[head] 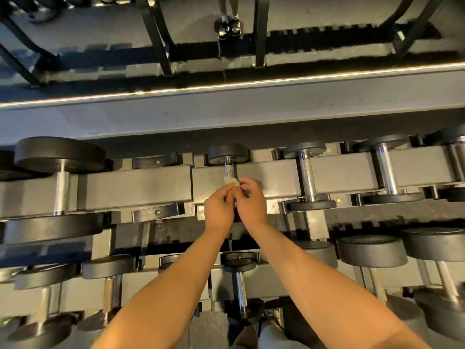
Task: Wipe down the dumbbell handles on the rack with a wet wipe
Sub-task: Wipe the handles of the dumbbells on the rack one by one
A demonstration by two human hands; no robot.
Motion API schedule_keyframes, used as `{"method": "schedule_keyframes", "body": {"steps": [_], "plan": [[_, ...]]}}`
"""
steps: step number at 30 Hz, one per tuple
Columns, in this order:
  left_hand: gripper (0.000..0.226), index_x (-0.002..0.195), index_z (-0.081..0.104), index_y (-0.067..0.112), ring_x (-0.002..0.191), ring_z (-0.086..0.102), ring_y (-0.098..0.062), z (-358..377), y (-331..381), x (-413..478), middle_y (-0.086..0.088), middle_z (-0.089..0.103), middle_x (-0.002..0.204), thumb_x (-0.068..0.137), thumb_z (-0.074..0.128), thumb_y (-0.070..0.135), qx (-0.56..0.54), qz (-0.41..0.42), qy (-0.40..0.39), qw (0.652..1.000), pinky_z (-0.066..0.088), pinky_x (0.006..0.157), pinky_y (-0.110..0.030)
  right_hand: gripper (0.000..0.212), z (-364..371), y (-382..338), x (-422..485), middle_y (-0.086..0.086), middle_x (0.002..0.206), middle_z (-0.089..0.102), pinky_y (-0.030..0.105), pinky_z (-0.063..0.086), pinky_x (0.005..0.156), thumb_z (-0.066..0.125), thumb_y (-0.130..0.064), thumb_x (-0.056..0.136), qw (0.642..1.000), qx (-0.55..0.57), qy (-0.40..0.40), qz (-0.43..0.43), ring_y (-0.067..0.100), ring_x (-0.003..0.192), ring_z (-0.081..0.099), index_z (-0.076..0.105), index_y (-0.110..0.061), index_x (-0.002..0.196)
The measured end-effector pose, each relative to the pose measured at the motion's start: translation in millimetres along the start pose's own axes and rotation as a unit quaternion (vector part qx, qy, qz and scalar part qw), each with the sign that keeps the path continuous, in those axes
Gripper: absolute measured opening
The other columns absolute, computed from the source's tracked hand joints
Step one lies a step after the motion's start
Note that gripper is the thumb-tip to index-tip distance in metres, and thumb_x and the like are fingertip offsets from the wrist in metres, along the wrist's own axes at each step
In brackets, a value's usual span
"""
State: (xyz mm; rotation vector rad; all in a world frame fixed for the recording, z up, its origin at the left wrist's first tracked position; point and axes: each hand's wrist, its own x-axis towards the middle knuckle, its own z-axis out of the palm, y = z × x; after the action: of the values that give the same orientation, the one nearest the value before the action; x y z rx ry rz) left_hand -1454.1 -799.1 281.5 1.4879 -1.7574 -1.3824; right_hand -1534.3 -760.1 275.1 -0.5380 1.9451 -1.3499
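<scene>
Head view: left hand (219,207) and right hand (251,200) meet over the knurled chrome handle (228,168) of a small black-ended dumbbell (227,153) on the grey steel rack (151,182). Both hands' fingers (249,184) pinch a crumpled white wet wipe (231,180) against the handle's near end, probably gathering it to wrap the bar.

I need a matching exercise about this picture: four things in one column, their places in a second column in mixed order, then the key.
Things
1. wet wipe
2. big dumbbell
3. empty cradle
4. shoes

Places
A. top edge of the view
B. left part of the rack, upper shelf
C. pinched by left hand and right hand, on a handle
D. just left of that handle

Pairs: 1-C, 2-B, 3-D, 4-A
</scene>
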Motion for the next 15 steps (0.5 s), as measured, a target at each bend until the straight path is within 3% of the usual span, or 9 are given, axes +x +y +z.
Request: {"method": "schedule_keyframes", "body": {"steps": [1,3,4,6,7,9,11,15], "plan": [[0.031,0.129,0.069,0.02,0.109,0.063,-0.006,1,2,2,0.004,0.069,0.124,0.103,0.054,0.012,0.008,0.022,-0.015,1.0,0.044,0.087,-0.003,0.019,0,-3,0,-0.017,0.103,0.061,0.021,0.05,0.082,0.056,-0.018,0.1,1.0,0.005,-0.006,-0.007,0.004,0.097,0.06,0.059,-0.031,0.113],[0.035,0.136,0.064,0.022,0.128,0.055,-0.009,2,2,10,0.004,0.06,0.141,0.104,0.053,0.012,0.03,0.052,-0.044,0.997,0.039,0.103,-0.01,0.021,1,-6,8,-0.018,0.097,0.062,0.014,0.049,0.074,0.056,-0.011,0.097,1.0,0.024,0.011,0.002,0.002,0.092,0.061,0.064,-0.029,0.105],[0.04,0.142,0.058,0.022,0.136,0.047,-0.009,2,-1,14,0.003,0.052,0.149,0.104,0.052,0.012,0.043,0.068,-0.058,0.995,0.035,0.111,-0.015,0.024,1,-8,15,-0.014,0.097,0.064,0.009,0.047,0.069,0.055,-0.007,0.096,0.999,0.028,0.028,0.015,0.004,0.091,0.062,0.067,-0.027,0.101],[0.049,0.152,0.044,0.019,0.141,0.036,-0.004,1,-8,17,0.002,0.041,0.155,0.104,0.051,0.009,0.058,0.105,-0.057,0.991,0.027,0.115,-0.012,0.026,2,-8,31,-0.003,0.103,0.066,0.001,0.044,0.067,0.054,-0.005,0.095,0.998,0.002,0.065,0.013,0.011,0.093,0.064,0.072,-0.023,0.098],[0.051,0.153,0.041,0.017,0.139,0.036,-0.003,2,-11,18,0.002,0.04,0.153,0.104,0.05,0.008,0.063,0.115,-0.038,0.991,0.028,0.114,-0.01,0.027,4,-8,39,-0.001,0.108,0.066,-0.002,0.041,0.07,0.054,-0.004,0.095,0.997,-0.019,0.074,-0.005,0.012,0.097,0.063,0.073,-0.021,0.1],[0.044,0.147,0.047,0.018,0.127,0.047,-0.005,7,-15,23,0.001,0.051,0.14,0.104,0.046,0.007,0.069,0.124,-0.002,0.99,0.038,0.111,-0.019,0.028,11,-10,53,0.0,0.115,0.064,-0.004,0.037,0.078,0.054,-0.003,0.096,0.996,-0.051,0.061,-0.047,0.01,0.103,0.059,0.074,-0.017,0.11],[0.037,0.138,0.053,0.021,0.11,0.052,-0.001,11,-15,24,0.006,0.056,0.124,0.105,0.043,0.01,0.066,0.109,0.02,0.992,0.046,0.099,-0.023,0.028,20,-10,63,0.001,0.12,0.064,-0.002,0.038,0.083,0.058,-0.005,0.096,0.994,-0.07,0.032,-0.083,0.007,0.105,0.057,0.073,-0.014,0.118],[0.035,0.138,0.054,0.028,0.097,0.049,0.015,8,-19,24,0.02,0.054,0.112,0.109,0.038,0.017,0.082,0.092,0.041,0.992,0.034,0.084,0.001,0.028,33,-2,66,-0.001,0.117,0.068,-0.001,0.04,0.086,0.063,-0.009,0.096,0.993,-0.065,0.022,-0.099,0.004,0.104,0.058,0.072,-0.016,0.121]]}}
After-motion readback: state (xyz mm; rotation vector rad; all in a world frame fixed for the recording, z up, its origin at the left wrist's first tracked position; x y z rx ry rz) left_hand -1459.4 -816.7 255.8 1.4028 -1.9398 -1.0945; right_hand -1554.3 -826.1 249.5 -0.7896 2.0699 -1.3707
